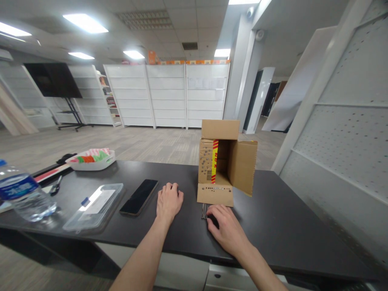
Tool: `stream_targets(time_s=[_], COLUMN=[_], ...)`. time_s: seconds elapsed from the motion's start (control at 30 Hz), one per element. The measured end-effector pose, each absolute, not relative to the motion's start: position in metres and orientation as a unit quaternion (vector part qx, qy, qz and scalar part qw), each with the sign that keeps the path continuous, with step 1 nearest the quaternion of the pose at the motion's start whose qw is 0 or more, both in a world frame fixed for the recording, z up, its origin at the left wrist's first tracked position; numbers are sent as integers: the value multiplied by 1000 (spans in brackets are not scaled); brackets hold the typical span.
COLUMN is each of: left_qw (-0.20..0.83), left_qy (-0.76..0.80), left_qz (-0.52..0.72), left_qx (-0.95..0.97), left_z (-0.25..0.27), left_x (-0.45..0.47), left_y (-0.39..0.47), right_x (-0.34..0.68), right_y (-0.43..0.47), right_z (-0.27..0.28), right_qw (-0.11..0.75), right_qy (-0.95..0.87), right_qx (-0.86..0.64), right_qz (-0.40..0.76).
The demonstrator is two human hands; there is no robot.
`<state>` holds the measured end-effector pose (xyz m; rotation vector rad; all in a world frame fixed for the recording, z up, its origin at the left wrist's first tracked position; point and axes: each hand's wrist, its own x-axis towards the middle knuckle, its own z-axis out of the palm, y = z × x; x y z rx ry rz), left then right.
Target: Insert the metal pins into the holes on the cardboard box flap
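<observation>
My left hand (169, 200) rests palm down on the dark tabletop, its fingers loosely bent and nothing visible in it. A black smartphone (140, 197) lies just to its left. My right hand (226, 223) is low over the table, thumb and fingers apart. Its fingertips are beside or partly over several thin metal rods (204, 211), which lie side by side; their right part is hidden. Directly behind them stands an open cardboard box (206, 161), its opening towards me. The box has a yellow and red tape strip and rows of small holes in its front.
On the left are a clear plastic case (94, 206), a water bottle (26, 194), a pen (56, 186) and a white basket (104, 162) of colourful packets. A white perforated panel (348, 141) borders the dark table (281, 218) at right. White shelving (166, 97) stands farther back.
</observation>
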<state>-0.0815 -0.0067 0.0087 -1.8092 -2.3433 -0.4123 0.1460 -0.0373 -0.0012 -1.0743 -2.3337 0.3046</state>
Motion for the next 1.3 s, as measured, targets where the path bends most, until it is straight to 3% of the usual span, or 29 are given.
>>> stream_targets(time_s=[0.47, 0.73, 1.03, 1.3], left_qw=[83, 81, 82, 81], left_qy=[-776, -778, -775, -776], left_qz=[-146, -142, -151, -149], left_qx=[-608, -607, -608, -607], left_z=[7, 8, 6, 6], left_x=[-83, -82, -83, -83], left_y=[-7, -7, -6, -6], right_x=[146, 149, 145, 137], right_y=[-37, -28, 2, 22], right_z=[-3, -10, -1, 1], right_qw=[287, 337, 391, 331], right_qy=[-843, -814, -803, -827], right_qx=[-444, -462, -449, -448], right_qz=[105, 102, -16, -76])
